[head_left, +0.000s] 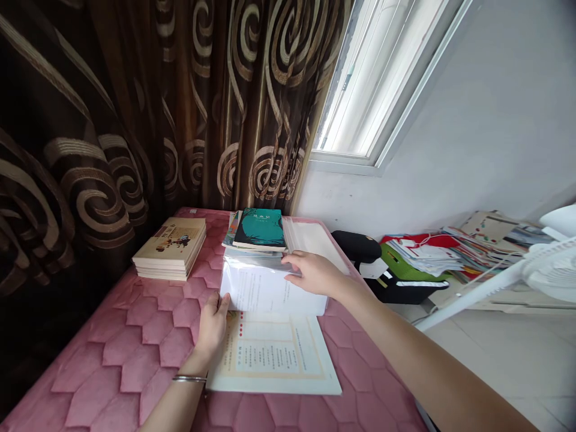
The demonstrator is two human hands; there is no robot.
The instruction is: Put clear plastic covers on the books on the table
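Left hand (212,324) pinching clear sleeve (265,291) by left edge; right hand (310,273) touching it, grip unclear. Book stack (170,247) near pink pad (150,354)'s far-left corner.

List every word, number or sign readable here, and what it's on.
"昆虫记", as best it reads: cover of the teal book.
Top beige book: title too blurred.
Sleeved sheet: print too small.
Printed page nearest the wearer: print too small.
Paper pile at right: nothing legible.
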